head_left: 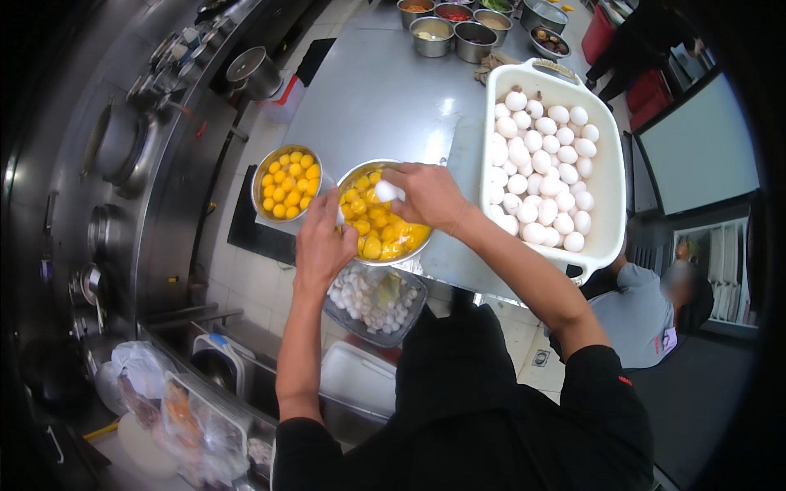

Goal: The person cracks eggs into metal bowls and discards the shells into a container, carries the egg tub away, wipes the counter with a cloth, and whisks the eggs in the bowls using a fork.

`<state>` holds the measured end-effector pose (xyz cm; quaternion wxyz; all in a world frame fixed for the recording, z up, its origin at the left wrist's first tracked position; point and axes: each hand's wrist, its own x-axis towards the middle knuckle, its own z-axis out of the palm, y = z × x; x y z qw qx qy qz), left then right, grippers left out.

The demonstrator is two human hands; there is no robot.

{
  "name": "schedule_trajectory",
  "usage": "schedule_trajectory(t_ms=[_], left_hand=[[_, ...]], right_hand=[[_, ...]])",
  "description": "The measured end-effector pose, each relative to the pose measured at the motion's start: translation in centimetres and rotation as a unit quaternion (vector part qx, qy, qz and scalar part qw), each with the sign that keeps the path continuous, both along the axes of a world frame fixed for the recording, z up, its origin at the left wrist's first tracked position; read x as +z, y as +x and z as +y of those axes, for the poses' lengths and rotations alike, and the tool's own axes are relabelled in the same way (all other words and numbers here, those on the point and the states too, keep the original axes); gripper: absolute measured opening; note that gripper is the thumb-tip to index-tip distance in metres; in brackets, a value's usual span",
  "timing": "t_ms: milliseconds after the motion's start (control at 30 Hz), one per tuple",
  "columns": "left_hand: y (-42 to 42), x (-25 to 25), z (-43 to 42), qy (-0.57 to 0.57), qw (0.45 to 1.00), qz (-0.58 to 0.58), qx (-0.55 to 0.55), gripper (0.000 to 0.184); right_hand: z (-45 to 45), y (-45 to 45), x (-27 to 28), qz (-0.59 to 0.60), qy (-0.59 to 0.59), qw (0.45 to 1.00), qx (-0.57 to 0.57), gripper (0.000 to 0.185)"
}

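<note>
Small bowl point(256, 175): yolks, on the desk point(360, 90)
Left hand point(322, 248): fingers bent, pinching a white piece point(341, 216) at the large bowl's left rim
Large bowl point(383, 263): yolks in egg white
Tub point(415, 304): shells, below the desk edge
Right hand point(429, 196): fingers pinching a shell point(388, 191) over the large bowl
Basket point(611, 164): whole eggs

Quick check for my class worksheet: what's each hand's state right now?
Left hand: closed on a white piece, probably shell.
Right hand: closed on a white egg or shell.
</note>
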<state>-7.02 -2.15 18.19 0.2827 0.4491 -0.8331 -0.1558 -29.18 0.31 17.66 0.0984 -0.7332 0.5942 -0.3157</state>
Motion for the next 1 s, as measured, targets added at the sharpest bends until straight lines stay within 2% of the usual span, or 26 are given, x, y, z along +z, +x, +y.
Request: schedule_trajectory(t_ms=[33,133,167,200,233,267,300,367,400,500,533,567,600,633,667,700,733,767,800,833,867,900,967,1000], left_hand=[[0.4,0.8,0.8,0.017,0.999,0.017,0.022,0.058],[3.2,2.6,4.6,0.183,0.972,0.093,0.117,0.056],[4.8,3.0,5.5,0.235,0.962,0.024,0.136,0.056],[6.4,3.2,6.3,0.285,0.946,-0.045,0.150,0.056],[7.8,2.1,7.4,0.167,0.975,-0.087,0.118,0.058],[8.7,1.0,8.5,0.046,0.988,-0.123,0.084,0.059],[8.5,1.4,9.5,0.127,0.986,-0.072,0.081,0.059],[7.4,2.8,11.3,0.290,0.954,0.024,0.073,0.059],[6.5,2.3,12.4,0.305,0.947,0.086,0.062,0.058],[4.4,-0.2,13.8,0.339,0.903,0.258,0.064,0.053],[4.2,-1.3,13.7,0.349,0.884,0.302,0.082,0.051],[4.1,-2.7,13.4,0.358,0.862,0.345,0.099,0.049],[3.9,-4.0,13.2,0.417,0.759,0.490,0.101,0.049],[4.0,-4.9,12.7,0.432,0.734,0.509,0.124,0.049],[4.0,-5.5,11.8,0.445,0.709,0.526,0.148,0.049],[4.1,-6.2,10.9,0.456,0.682,0.544,0.175,0.049],[4.2,-7.3,10.1,0.442,0.664,0.567,0.205,0.048],[4.5,-8.6,9.5,0.419,0.672,0.573,0.211,0.048],[5.0,-10.0,8.7,0.392,0.681,0.578,0.219,0.048],[5.6,-11.5,7.9,0.372,0.693,0.574,0.227,0.047],[5.6,-12.3,7.0,0.341,0.711,0.560,0.255,0.046],[5.4,-12.7,6.3,0.316,0.743,0.517,0.285,0.044],[5.6,-14.0,5.6,0.280,0.814,0.419,0.289,0.045],[5.5,-15.7,5.1,0.219,0.839,0.413,0.280,0.045]], right_hand=[[0.7,0.7,0.3,-0.034,0.012,0.999,0.017,0.033],[4.4,3.6,0.9,-0.137,0.082,0.984,0.080,0.033],[5.8,5.0,1.0,-0.171,0.127,0.971,0.109,0.033],[7.0,6.5,0.6,-0.154,0.151,0.971,0.107,0.037],[7.7,7.7,0.2,-0.137,0.175,0.970,0.102,0.042],[8.0,8.4,0.5,-0.190,0.250,0.942,0.115,0.056],[8.2,8.9,0.8,-0.244,0.320,0.906,0.128,0.070],[9.0,11.5,-0.5,-0.367,0.357,0.856,0.069,0.081],[9.6,12.4,-1.1,-0.425,0.374,0.823,0.043,0.087],[10.7,12.7,-0.4,-0.435,0.366,0.819,0.081,0.094],[10.7,11.6,1.2,-0.432,0.345,0.829,0.087,0.092],[10.6,9.3,2.6,-0.362,0.354,0.857,0.098,0.087],[9.9,6.0,4.9,-0.290,0.363,0.879,0.109,0.082],[9.8,4.0,2.6,-0.334,0.221,0.915,0.049,0.068],[9.0,0.5,3.0,-0.272,0.212,0.937,-0.061,0.060],[8.0,-3.8,5.2,-0.385,0.291,0.864,-0.143,0.054],[7.1,-7.9,3.0,-0.230,0.147,0.927,-0.257,0.054],[6.5,-13.6,0.7,-0.096,0.051,0.958,-0.264,0.055],[6.0,-19.8,-2.1,0.034,-0.054,0.963,-0.260,0.057],[5.6,-25.4,-6.3,0.129,-0.082,0.935,-0.319,0.055],[6.0,-27.6,-5.3,0.161,0.030,0.925,-0.343,0.060],[6.5,-29.4,-6.0,0.237,0.025,0.897,-0.372,0.056],[7.6,-33.2,-7.7,0.328,0.039,0.888,-0.319,0.053],[7.8,-32.1,-6.9,0.314,0.047,0.894,-0.315,0.044]])
